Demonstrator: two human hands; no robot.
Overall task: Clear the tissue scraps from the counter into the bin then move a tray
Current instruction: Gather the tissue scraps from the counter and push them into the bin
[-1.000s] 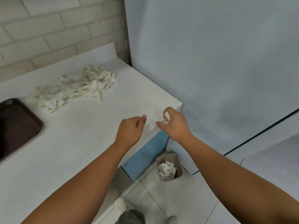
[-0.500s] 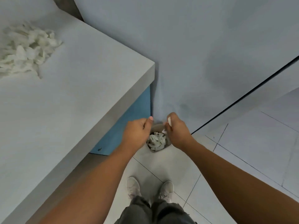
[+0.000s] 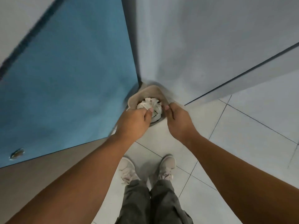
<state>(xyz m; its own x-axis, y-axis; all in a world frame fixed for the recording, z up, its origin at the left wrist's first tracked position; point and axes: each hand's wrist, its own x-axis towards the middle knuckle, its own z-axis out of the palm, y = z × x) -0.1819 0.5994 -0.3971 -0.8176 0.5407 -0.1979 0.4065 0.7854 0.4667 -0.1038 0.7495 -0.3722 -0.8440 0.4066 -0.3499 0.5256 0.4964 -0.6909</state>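
From the head view, looking straight down, the person stands bent over a small beige plastic bin (image 3: 152, 92) that sits on the white tiled floor (image 3: 242, 135), tucked into the corner where the blue cabinet panel (image 3: 72, 78) meets the grey wall (image 3: 194, 46), with their pale shoes (image 3: 127, 172) a little behind it. The white tissue scraps (image 3: 149, 104) that can be seen are inside the bin, heaped up close to its rim. I would judge them almost weightless, soft and limp. They would crush easily, cling to fingers and drift if dropped from high up, so they are best bunched in a loose handful or pinched at any fold and let go low over the opening. The left hand (image 3: 132, 122) hangs over the near rim with its grip drawn into a fist, the thumb tip lying against the heap. I cannot tell whether scraps are tucked inside it, because the palm faces down. The right hand (image 3: 178, 120) is just beside it, over the bin's right rim. Its fingers are curled in and the thumb is laid along the forefinger, with nothing white showing between them, so that grip looks closed on nothing. The two hands are close together but not touching. The top of the worktop and the tray are both outside this view.
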